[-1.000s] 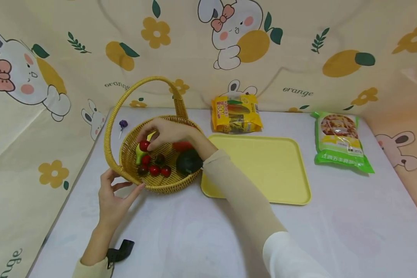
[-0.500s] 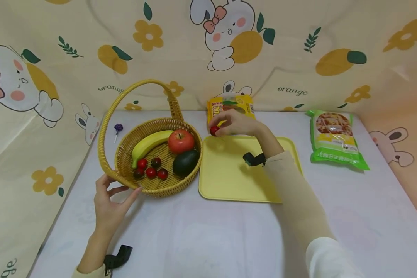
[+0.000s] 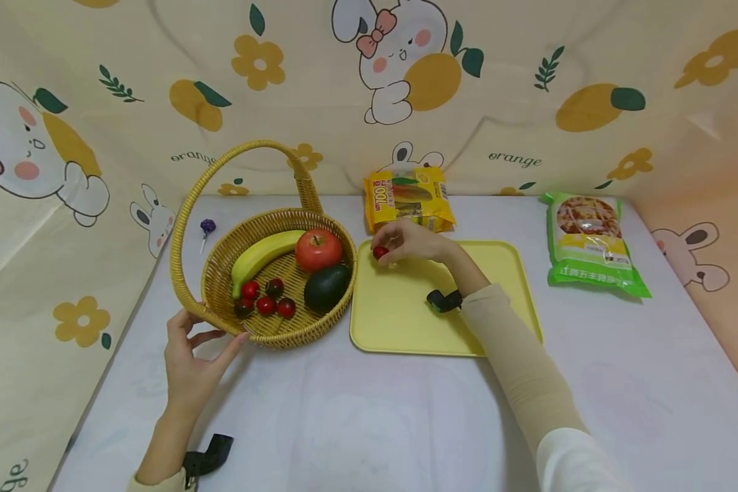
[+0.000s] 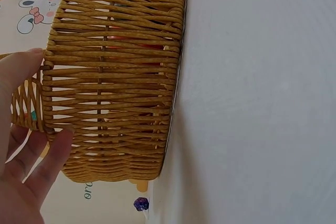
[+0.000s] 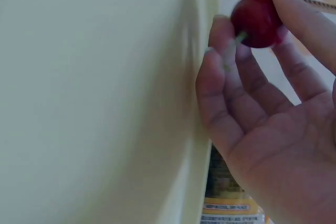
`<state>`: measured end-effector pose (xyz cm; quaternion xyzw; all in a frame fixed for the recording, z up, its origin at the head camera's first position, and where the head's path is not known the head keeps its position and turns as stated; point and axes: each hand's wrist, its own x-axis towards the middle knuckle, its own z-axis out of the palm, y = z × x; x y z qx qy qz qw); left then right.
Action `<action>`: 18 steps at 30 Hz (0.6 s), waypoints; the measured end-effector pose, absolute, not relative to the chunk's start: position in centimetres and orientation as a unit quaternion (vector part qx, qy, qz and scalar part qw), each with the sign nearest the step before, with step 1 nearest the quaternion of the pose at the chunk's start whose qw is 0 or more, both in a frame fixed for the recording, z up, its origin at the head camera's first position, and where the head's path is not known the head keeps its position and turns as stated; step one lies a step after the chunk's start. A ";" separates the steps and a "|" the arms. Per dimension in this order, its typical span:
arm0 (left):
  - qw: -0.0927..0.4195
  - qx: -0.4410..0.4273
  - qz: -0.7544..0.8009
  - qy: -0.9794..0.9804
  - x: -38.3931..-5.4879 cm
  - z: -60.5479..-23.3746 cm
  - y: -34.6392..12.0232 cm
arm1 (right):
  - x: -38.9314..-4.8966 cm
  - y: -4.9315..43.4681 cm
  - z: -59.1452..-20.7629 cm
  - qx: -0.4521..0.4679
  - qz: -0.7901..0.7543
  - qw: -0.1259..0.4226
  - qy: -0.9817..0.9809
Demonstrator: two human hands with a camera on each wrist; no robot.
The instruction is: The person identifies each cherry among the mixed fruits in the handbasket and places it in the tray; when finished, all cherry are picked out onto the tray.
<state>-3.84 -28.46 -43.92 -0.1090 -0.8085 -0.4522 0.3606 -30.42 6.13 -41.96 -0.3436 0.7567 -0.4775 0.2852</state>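
Observation:
In the head view my right hand (image 3: 411,242) is over the far left corner of a yellow tray (image 3: 430,321), pinching a red cherry (image 3: 380,252). The right wrist view shows the cherry (image 5: 257,20) between thumb and fingers, its green stem hanging toward the fingertips. My left hand (image 3: 193,362) grips the near left rim of a wicker basket (image 3: 301,335) at the foot of its handle, thumb on one side and fingers on the other. Inside the basket lie a banana (image 3: 261,256), a red apple (image 3: 318,251), a dark green avocado (image 3: 327,288) and several cherries (image 3: 266,305).
A yellow snack bag (image 3: 408,198) lies behind the tray, by the wall cloth. Right of the tray is a green and white food packet (image 3: 593,242). A purple lollipop (image 3: 207,227) rests left of the basket. Printed cloth walls stand at the back and sides.
My right hand has lifted a cherry out of the basket, carried it right to the tray, and lowered it a little toward the tray corner. My left hand keeps its grip on the basket.

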 end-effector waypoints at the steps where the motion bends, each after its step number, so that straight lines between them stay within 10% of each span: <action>1: 0.361 -0.109 -0.453 -0.808 -3.8 -43.9 -28.5 | -30.4 6.1 -42.1 -0.345 -0.476 0.279 0.759; 18: 0.361 -0.112 -0.446 -0.812 -3.8 -44.0 -28.6 | -30.1 4.8 -43.5 -0.374 -0.442 0.188 0.794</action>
